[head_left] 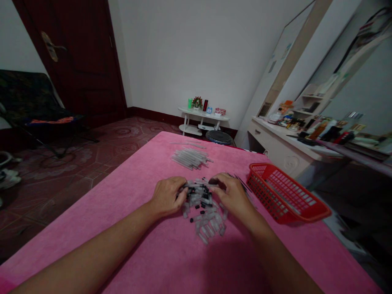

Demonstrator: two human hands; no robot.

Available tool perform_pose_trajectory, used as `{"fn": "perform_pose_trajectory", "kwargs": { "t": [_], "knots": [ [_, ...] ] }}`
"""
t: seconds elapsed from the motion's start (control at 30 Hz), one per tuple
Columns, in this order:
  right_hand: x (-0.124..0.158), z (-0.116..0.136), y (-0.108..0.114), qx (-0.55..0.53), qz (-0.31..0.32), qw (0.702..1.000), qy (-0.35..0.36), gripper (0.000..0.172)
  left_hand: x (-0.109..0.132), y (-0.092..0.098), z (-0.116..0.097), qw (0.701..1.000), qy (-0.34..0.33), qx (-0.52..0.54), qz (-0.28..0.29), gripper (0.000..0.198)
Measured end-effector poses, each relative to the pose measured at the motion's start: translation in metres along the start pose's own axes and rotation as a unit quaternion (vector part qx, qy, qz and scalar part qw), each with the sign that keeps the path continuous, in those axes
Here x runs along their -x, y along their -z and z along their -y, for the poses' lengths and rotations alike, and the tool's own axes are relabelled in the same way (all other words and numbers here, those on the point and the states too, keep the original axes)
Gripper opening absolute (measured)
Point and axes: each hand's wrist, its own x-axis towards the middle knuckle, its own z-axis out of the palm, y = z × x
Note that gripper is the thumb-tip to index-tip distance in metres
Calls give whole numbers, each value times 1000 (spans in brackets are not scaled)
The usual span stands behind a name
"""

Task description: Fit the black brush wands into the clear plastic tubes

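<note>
A heap of small clear and black plastic pieces (206,214) lies in the middle of the pink cloth-covered table (137,232). The left hand (167,197) and the right hand (233,197) curl their fingers onto it; whether they grip any piece cannot be told. A red plastic basket (301,218) sits near the right edge.

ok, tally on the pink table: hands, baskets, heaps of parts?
Hands: 2, left hand, right hand
Red basket: 1
Heaps: 3, long clear tubes, small clear and black pieces, thin dark sticks
Total: 6
</note>
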Motion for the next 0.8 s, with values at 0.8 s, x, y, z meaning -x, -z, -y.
{"fn": "perform_pose_trajectory", "kwargs": {
  "t": [0.8],
  "knots": [
    [7,23,-8,11,6,1000,29,8,-2,-5,5,996,85,-36,-12,56]
  ]
}}
